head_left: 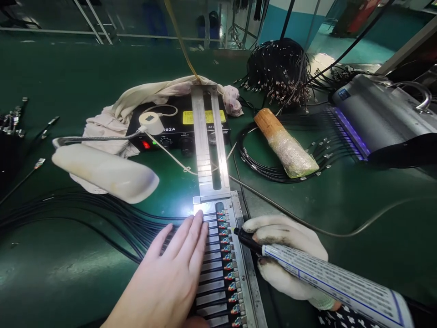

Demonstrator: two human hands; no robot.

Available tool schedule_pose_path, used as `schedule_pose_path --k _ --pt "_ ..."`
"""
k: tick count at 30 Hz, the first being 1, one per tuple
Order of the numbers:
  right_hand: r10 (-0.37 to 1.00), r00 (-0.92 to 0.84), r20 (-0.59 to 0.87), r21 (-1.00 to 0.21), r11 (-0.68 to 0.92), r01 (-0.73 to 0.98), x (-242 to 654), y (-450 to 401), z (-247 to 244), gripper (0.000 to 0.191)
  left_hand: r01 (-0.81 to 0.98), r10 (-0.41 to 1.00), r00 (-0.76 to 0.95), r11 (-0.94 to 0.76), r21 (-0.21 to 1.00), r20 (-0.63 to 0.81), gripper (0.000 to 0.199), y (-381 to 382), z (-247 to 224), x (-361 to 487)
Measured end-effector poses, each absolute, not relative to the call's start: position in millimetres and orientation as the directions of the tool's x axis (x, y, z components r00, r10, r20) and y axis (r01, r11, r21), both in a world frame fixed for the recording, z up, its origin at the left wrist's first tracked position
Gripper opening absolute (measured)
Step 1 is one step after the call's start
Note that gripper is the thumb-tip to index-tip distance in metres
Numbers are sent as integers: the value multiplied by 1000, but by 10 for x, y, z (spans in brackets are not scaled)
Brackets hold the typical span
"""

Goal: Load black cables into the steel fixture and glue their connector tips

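Observation:
My bare left hand (pixel 175 269) lies on the left part of a metal fixture (pixel 254 278), fingers stretched out and somewhat apart over the black cables. The fixture holds a column of cable ends with small connectors (pixel 230 266) and coloured wires. My right hand (pixel 290 257), in a white glove with dark smudges, is closed around a black-tipped tube (pixel 327 278) with a printed label. The tube's tip touches or hovers close to the fixture's right rail, beside the upper connectors. A slotted metal plate (pixel 201 136) extends from the fixture's far end.
Behind stands a black control box (pixel 184 141) with cloth (pixel 102 127) around it. A white lamp (pixel 105 173) is at the left, its arm behind. To the right are a wrapped wooden handle (pixel 283 141), coiled cables (pixel 246 159), and a grey UV device (pixel 385 118). Black cables (pixel 112 218) run left.

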State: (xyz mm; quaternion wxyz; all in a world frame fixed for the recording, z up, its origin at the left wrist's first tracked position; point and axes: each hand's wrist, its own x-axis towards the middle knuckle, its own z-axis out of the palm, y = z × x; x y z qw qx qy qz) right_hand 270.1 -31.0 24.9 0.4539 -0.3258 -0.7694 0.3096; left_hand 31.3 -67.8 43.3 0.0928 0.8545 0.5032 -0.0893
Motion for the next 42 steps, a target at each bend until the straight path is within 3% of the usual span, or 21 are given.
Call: schedule_pose_path --k 12,18,24,29,42 --pt "771 -396 499 -757 610 233 2660 -269 217 21 890 849 443 -456 22 -290 96 -668 580 409" --pt "771 -393 500 -759 609 229 2661 -254 214 21 866 843 496 -499 42 -207 102 -682 490 349" --pt "756 -388 528 -738 634 232 2651 -256 256 19 874 857 471 -485 -18 -208 104 -696 518 364" --pt "757 -388 525 -737 633 237 2651 -248 257 18 847 839 529 -531 14 -127 110 -706 430 305" --pt "776 -385 500 -770 602 214 2664 -258 198 21 848 844 529 -530 23 -85 111 -697 375 308"
